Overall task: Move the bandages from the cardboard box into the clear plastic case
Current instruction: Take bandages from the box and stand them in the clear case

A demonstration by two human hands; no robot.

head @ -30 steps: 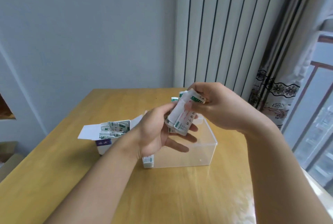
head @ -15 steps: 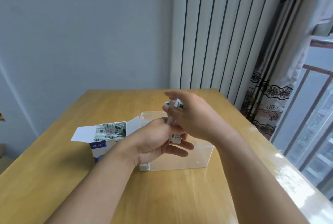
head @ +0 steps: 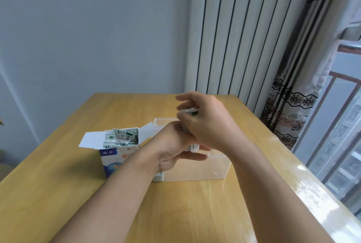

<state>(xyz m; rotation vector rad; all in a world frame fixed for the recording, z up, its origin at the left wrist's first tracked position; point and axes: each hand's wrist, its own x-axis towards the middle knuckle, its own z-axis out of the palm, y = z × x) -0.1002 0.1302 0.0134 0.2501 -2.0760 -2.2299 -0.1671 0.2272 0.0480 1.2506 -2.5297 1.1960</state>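
A white and blue cardboard box (head: 111, 161) stands open on the wooden table, with several wrapped bandages (head: 122, 137) inside it. To its right sits the clear plastic case (head: 197, 170). Above the case both hands hold an upright stack of bandages (head: 192, 110). My left hand (head: 173, 151) grips the stack's lower end from the left. My right hand (head: 205, 121) wraps over its top and right side, hiding most of it. A few bandages (head: 158, 176) lean in the case's near left corner.
The wooden table (head: 175, 203) runs to a grey wall behind and a white ribbed radiator (head: 244, 37) at the back right. A patterned curtain (head: 289, 109) and a window hang along the table's right edge.
Both hands have lowered the stack towards the case and turned it upright. My right hand has slid over its top and now covers more of it.
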